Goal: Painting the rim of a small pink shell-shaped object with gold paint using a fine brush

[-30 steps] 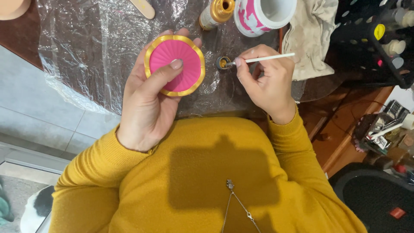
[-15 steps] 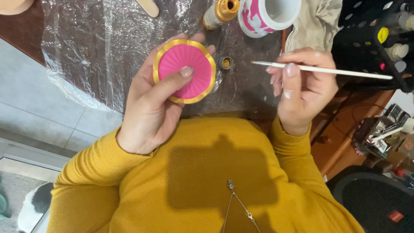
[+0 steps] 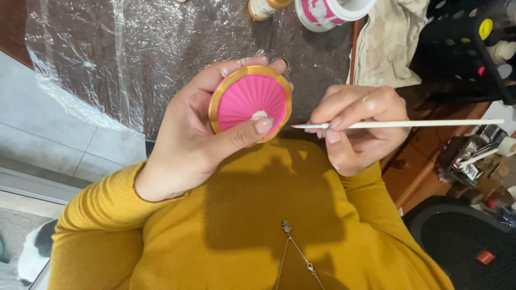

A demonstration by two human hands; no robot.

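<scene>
Left hand (image 3: 199,139): grip closed on pink fluted disc (image 3: 248,99) with gold rim, thumb across lower edge, disc held face-up above chest, off surface.
Right hand (image 3: 357,129): grip pinched on thin white brush (image 3: 398,124); long axis near level, tip pointing left, just beside disc's right rim, not touching. Disc lies left of brush tip; right hand carries the nearer tool.
Nearby: plastic sheet (image 3: 107,48) over surface, pink-and-white cup (image 3: 328,11), cloth (image 3: 392,43).
</scene>
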